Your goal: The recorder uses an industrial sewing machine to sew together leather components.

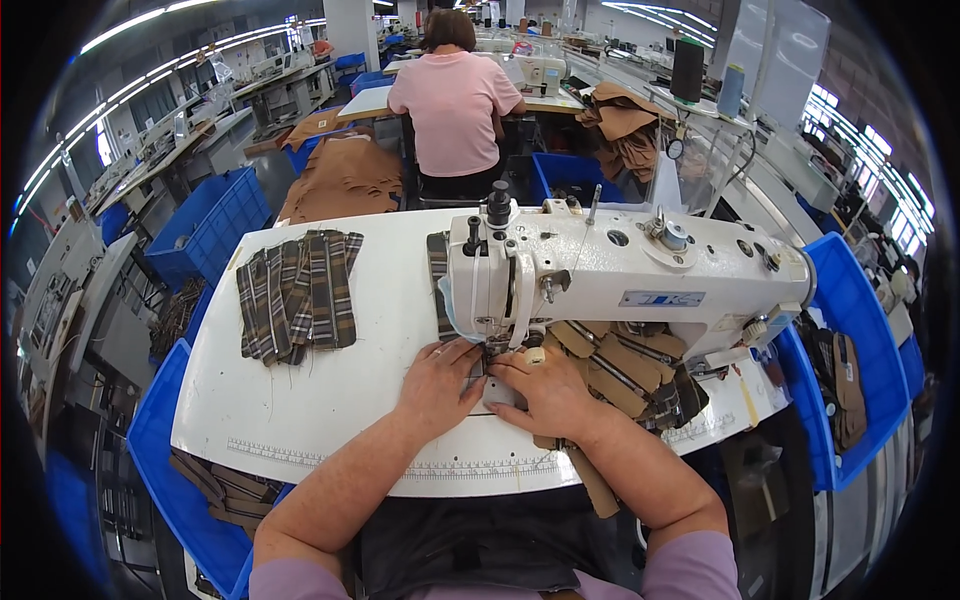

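Observation:
My left hand (pixel 432 388) lies on the white sewing machine table, fingers stretched toward the needle area and thumb apart. My right hand (pixel 548 388) rests opposite, fingertips close to the presser foot and thumb spread; a pale wrap circles one finger. Any cloth under the fingertips is mostly hidden. The white sewing machine (pixel 590 255) stands over both hands. Beyond them, a dark plaid strip (pixel 438 268) runs beside the machine head. Brown pieces with zippers (pixel 615 372) are heaped right of my right hand, and a brown strip (pixel 592 482) hangs over the front edge.
Plaid cloth pieces (pixel 300 295) lie stacked at the table's left. Blue bins stand at the left (pixel 150 450) and right (pixel 885 400), holding brown pieces. A person in a pink shirt (pixel 455 110) sits ahead, near brown material (pixel 345 180). Thread cones (pixel 687 70) stand behind the machine.

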Demonstrator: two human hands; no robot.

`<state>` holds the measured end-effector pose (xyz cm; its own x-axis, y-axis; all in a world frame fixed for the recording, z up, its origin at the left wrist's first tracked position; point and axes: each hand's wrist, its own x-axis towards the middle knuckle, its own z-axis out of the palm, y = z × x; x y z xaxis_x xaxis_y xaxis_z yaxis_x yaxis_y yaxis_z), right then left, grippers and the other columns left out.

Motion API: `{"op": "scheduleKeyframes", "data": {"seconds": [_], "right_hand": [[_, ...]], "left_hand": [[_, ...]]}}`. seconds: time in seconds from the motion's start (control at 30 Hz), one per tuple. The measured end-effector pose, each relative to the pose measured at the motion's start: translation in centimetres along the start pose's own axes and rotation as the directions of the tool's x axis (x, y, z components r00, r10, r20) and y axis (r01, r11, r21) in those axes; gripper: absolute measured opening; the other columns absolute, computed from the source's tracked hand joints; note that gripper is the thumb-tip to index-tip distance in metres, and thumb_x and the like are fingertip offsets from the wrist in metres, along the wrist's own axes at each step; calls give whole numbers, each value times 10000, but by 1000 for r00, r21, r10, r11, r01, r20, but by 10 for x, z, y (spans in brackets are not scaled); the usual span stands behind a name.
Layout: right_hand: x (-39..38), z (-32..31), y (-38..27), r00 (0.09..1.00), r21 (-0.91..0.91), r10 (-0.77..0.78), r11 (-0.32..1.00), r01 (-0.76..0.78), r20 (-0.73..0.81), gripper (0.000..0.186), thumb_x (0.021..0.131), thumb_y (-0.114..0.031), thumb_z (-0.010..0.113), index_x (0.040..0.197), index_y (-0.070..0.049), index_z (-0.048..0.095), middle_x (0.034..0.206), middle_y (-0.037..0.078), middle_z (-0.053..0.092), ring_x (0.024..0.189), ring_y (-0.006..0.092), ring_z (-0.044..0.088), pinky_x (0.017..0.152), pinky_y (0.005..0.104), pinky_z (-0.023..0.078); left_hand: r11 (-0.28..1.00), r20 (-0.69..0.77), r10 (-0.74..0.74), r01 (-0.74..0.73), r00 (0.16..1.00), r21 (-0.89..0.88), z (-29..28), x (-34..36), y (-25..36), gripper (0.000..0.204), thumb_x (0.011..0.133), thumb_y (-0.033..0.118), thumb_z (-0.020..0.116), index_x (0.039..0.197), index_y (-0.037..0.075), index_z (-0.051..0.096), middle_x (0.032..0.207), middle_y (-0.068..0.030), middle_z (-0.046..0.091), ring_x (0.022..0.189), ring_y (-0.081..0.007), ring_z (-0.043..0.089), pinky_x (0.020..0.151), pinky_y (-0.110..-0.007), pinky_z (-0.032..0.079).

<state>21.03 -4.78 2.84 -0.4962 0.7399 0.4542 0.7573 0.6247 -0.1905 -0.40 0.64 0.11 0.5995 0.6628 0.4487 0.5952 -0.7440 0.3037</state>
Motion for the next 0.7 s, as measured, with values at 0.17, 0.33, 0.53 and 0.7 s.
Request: {"op": "scheduleKeyframes", "data": {"seconds": [0.17,0.33,0.53,0.7], "right_hand": [[0,4,4,1000,37,-9,999,9,-9,380,846,-343,740,1103,-64,721,1105,61,687,1024,276,617,879,416,488],[-1,4,4,998,57,-37,998,40,-45,334,848,-308,741,1070,-58,724,1099,69,688,1012,291,624,877,429,495],[-7,9,7,998,35,-13,999,15,-68,298,856,-289,738,1046,-60,728,1059,82,692,997,299,629,866,430,499],[-8,12,11,995,65,-1,998,7,-97,279,859,-281,740,1034,-63,732,1030,88,685,976,298,626,845,430,500]], "left_hand": [[987,-45,-3,10,999,161,0,-3,0,426,895,230,652,1229,-35,647,1282,-174,639,1267,-342,574,1112,-450,405],[990,-33,-79,82,996,112,-18,-3,2,439,864,244,687,1214,-20,650,1152,-178,656,1119,-359,617,1026,-446,448],[935,12,-299,290,954,203,-67,-49,-14,383,807,220,717,1133,18,713,730,-93,650,806,-318,651,797,-442,506],[917,240,-318,233,917,324,-136,-122,-23,437,715,112,690,1144,113,774,776,-66,662,803,-295,652,742,-406,528]]}}
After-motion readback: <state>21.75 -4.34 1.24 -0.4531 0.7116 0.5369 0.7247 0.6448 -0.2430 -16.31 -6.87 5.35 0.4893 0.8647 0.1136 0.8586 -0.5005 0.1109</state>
